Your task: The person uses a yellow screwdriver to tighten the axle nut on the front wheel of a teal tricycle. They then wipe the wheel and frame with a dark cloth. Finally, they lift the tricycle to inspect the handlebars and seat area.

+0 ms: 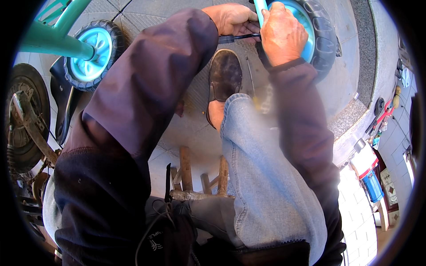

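Observation:
My left hand [233, 20] is at the top of the head view, fingers bent and partly hidden beside a turquoise tube [261, 6]; what they hold cannot be made out. Close against the tube, my right hand [284, 36] is closed. From its fist a thin black rod with a thicker end [227, 39] runs left beneath my left hand. Just right of my right hand stands a turquoise wheel [303, 25] with a chunky black tyre [323, 39]. A second wheel of the same kind [92, 55] joins a turquoise frame [49, 37] at the upper left.
My shoe [225, 73] rests on the tiled floor between my arms, with a thin metal rod [250, 75] lying beside it. A wooden stool [185, 168] is below. Farther left stands a dark, dirty wheel [33, 111]. Tools [384, 113] and a blue canister [372, 186] lie right.

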`<state>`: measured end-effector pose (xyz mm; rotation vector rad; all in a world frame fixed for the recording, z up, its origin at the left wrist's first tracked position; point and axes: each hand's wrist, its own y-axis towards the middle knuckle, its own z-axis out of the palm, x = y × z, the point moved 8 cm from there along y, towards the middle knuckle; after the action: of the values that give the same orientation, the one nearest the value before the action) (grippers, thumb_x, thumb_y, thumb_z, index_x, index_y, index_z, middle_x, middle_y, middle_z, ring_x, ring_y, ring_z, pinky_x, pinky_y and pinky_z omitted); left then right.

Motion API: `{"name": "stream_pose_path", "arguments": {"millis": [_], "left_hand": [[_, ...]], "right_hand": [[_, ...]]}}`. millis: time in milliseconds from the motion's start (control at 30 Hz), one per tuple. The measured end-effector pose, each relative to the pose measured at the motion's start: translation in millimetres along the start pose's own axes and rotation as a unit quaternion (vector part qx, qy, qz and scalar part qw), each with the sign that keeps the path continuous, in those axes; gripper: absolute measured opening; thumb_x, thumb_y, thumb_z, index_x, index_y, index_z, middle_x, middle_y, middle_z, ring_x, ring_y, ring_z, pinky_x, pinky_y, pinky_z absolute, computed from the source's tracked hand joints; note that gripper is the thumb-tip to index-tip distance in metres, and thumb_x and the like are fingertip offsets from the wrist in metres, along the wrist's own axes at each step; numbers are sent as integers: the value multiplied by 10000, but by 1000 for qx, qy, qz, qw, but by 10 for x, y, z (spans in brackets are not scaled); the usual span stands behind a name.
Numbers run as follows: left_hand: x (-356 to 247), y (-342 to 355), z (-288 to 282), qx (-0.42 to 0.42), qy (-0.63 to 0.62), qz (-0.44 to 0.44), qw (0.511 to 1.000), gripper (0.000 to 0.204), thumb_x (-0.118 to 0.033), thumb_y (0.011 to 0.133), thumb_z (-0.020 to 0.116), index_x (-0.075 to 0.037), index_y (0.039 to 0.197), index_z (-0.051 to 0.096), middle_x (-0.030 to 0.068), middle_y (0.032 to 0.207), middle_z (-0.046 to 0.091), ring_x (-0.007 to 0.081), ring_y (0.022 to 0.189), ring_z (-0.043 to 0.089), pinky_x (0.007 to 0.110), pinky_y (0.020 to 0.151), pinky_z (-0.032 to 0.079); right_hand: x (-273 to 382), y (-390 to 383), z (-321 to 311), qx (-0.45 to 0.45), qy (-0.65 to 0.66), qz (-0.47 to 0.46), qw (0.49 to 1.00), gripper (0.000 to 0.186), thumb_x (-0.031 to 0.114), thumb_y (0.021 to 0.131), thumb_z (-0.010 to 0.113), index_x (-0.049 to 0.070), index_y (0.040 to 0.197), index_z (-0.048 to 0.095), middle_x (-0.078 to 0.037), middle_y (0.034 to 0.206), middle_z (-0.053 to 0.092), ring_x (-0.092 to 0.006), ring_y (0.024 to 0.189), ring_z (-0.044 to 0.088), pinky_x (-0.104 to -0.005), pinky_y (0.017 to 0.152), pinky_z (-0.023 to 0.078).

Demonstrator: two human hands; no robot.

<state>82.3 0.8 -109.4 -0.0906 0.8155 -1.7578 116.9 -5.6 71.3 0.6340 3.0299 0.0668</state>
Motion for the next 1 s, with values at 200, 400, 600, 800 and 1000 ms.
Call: {"name": "stream_pose_path", "arguments": {"millis": [200,400,600,800,1000], "left_hand": [[-10,-3,33,24,14,2,1000,218,-161,953,435,10,975,569,91,886,648,162,774,628,335,750,542],[-27,-51,21,29,-12,23,999,231,-168,964,434,9,1017,572,98,993,637,171,870,620,330,813,524],[-68,-70,-7,14,4,57,998,237,-174,962,448,7,1048,573,95,1022,634,180,905,615,336,845,511],[-7,-52,44,32,21,4,999,244,-184,953,476,10,1064,573,95,1046,630,174,969,597,333,892,484],[-73,-86,-56,18,5,66,998,259,-179,958,441,17,1069,567,95,1051,627,178,966,597,347,882,490]], "right_hand": [[-6,-13,-16,-8,17,-20,1000,170,216,867,541,49,845,521,-174,756,603,-378,700,603,-498,615,450],[19,-20,-6,-12,7,-21,1000,162,212,866,538,52,845,520,-168,761,605,-372,699,605,-494,615,451],[-3,-17,-10,-10,6,-16,1000,151,205,866,535,55,846,522,-162,760,605,-367,699,607,-493,616,451],[-4,-20,-17,-13,1,-13,1000,152,206,865,540,57,841,526,-160,752,605,-367,697,608,-492,613,453],[21,-13,-20,-15,18,-20,1000,156,211,865,541,58,841,525,-158,745,602,-368,682,606,-492,601,451]]}}
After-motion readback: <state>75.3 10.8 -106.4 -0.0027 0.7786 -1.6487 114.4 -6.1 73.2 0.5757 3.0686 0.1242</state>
